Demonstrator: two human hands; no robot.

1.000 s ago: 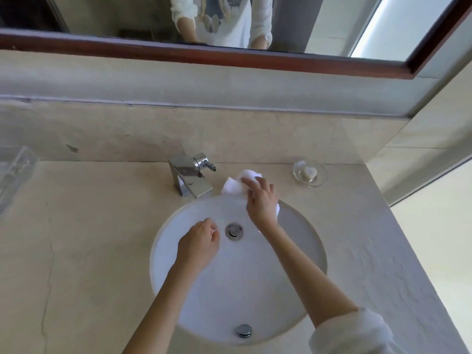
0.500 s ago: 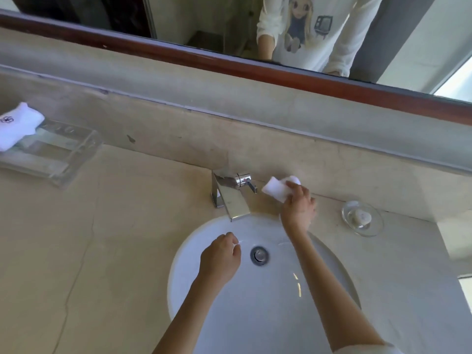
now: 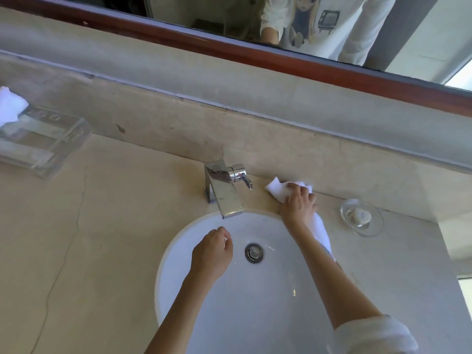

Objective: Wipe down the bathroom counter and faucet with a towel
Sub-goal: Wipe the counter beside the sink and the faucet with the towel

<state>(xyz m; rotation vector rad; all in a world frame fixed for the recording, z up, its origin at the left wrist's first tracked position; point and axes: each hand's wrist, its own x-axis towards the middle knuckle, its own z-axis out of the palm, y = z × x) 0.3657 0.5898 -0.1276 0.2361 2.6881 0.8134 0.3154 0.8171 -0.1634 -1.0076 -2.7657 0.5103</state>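
My right hand [image 3: 297,204] presses a white towel [image 3: 277,189] flat on the beige stone counter [image 3: 107,226], just right of the chrome faucet [image 3: 223,190] and close to the backsplash. Part of the towel trails down beside my wrist over the sink's rim. My left hand [image 3: 212,254] hovers over the white round sink [image 3: 173,254], fingers curled with nothing in them, left of the drain [image 3: 254,252].
A glass soap dish [image 3: 361,217] with a small soap sits right of the towel. A clear tray [image 3: 43,141] holding a white cloth [image 3: 10,104] stands at the far left. A wood-framed mirror [image 3: 255,57] runs above the backsplash. A crack crosses the counter's left part.
My right hand has carried the towel from the sink's far rim up onto the counter behind it, toward the backsplash. The view has swung left, bringing the tray into sight.
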